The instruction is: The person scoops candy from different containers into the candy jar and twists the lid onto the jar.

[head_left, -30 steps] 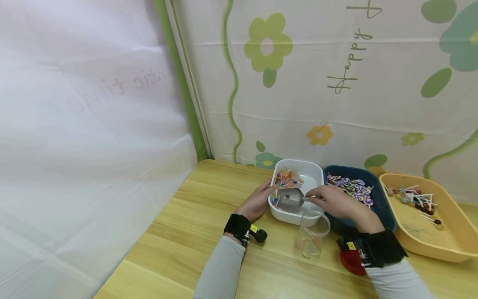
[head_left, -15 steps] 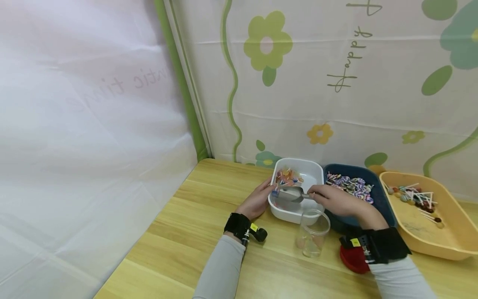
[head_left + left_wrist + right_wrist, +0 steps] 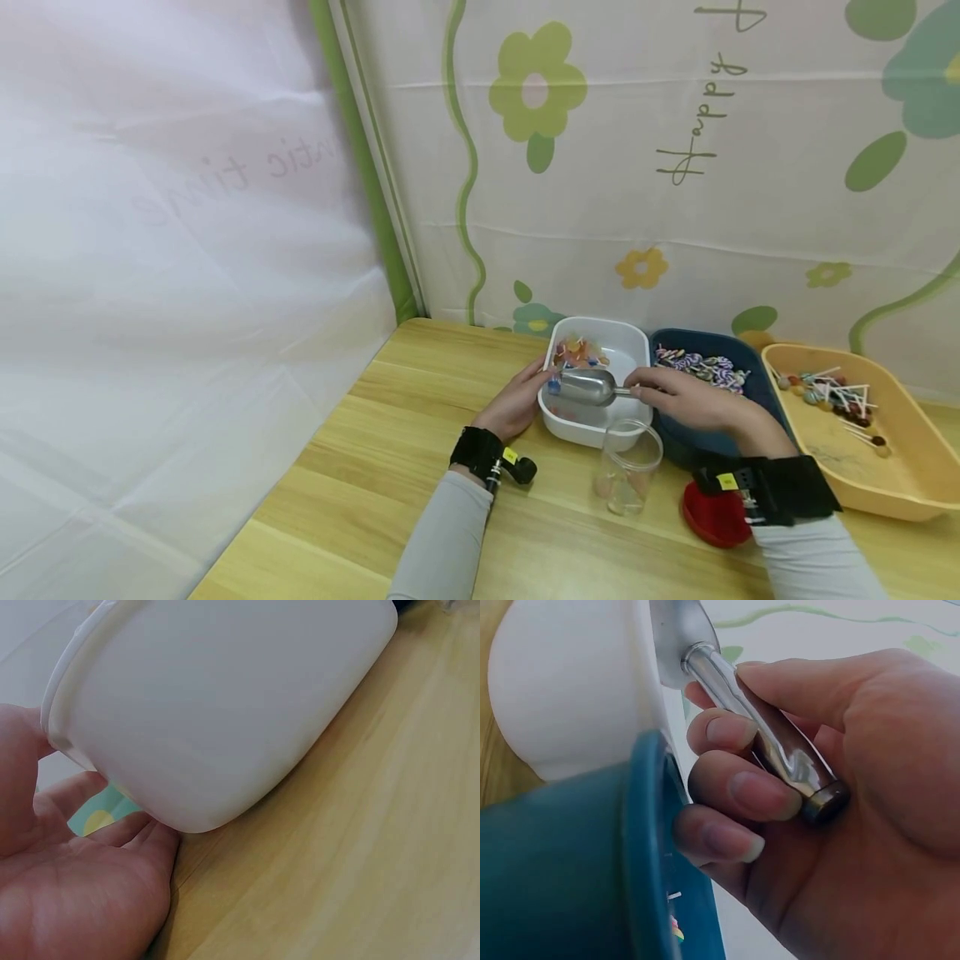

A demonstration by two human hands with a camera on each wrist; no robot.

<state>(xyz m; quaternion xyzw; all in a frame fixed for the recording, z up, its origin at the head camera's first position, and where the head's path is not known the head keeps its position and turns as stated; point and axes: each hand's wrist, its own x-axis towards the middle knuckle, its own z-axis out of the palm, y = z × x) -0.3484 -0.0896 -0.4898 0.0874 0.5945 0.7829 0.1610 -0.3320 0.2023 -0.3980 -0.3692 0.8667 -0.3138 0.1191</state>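
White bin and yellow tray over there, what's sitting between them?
In the head view, the dark blue bin stands between the white bin and the yellow tray, with swirl lollipops inside.

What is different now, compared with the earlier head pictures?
The right hand moved slightly right, and the metal scoop it holds shifted slightly right and up in the picture. Nothing was newly grasped or released. The left hand stays on the white tub; the clear cup stays in place.
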